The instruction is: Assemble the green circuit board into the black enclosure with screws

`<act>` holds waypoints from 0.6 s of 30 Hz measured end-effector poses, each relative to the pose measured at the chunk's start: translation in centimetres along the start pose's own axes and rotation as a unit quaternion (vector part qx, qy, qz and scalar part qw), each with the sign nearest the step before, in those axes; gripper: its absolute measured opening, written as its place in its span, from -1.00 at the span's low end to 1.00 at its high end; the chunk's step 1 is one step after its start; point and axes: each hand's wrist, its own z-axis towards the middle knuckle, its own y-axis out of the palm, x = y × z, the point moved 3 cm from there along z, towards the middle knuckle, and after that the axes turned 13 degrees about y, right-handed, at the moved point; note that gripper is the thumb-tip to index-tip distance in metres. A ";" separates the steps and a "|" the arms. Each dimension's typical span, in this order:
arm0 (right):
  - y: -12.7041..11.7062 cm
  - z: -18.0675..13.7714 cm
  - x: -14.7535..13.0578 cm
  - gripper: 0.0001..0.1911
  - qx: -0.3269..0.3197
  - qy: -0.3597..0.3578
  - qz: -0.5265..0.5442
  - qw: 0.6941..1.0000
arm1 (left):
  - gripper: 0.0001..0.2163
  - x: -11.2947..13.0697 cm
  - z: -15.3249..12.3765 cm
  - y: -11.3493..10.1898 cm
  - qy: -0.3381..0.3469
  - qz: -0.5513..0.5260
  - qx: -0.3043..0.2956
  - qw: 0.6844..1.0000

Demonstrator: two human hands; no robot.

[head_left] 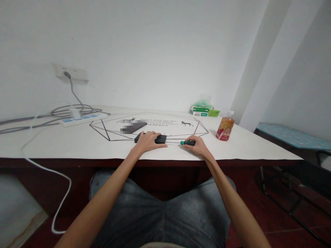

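On the white table, a black flat rectangular device [161,139] lies lengthwise in front of me. My left hand [149,141] is laid over its middle, fingers on the far side and thumb along the near side, gripping it. A screwdriver [188,143] with a green and black handle is held in my right hand [198,146]. Its thin shaft points left at the device's right end; whether the tip touches cannot be made out. Just behind my left hand lies a second dark elongated object [137,127], partly pixelated.
A drink bottle [226,126] with a white cap stands at the right. Green-and-white boxes [199,111] sit by the wall. At the left are a power strip [84,119], coiled grey cables [77,109] and a white cable [49,168] hanging over the table's front edge.
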 end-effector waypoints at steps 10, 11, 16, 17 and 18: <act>0.4 -0.8 -0.6 -0.73 -0.003 -0.029 -0.114 0.993 | -0.23 0.0 0.1 0.2 0.003 0.006 -0.004 1.000; 0.4 -0.9 -0.6 -0.71 0.002 -0.027 -0.116 0.993 | -0.23 -0.1 0.1 0.2 0.004 0.006 -0.002 1.000; 0.2 -0.8 -0.6 -0.69 0.006 -0.023 -0.056 0.998 | -0.24 -0.2 0.1 0.3 -0.004 0.007 -0.005 1.000; 0.1 -0.7 -0.5 -0.67 0.000 -0.020 -0.031 0.999 | -0.25 -0.2 0.1 0.3 -0.005 0.008 -0.007 1.000; 0.1 -0.5 -0.5 -0.66 -0.005 -0.016 -0.007 1.000 | -0.25 -0.2 0.1 0.2 -0.005 0.007 -0.008 1.000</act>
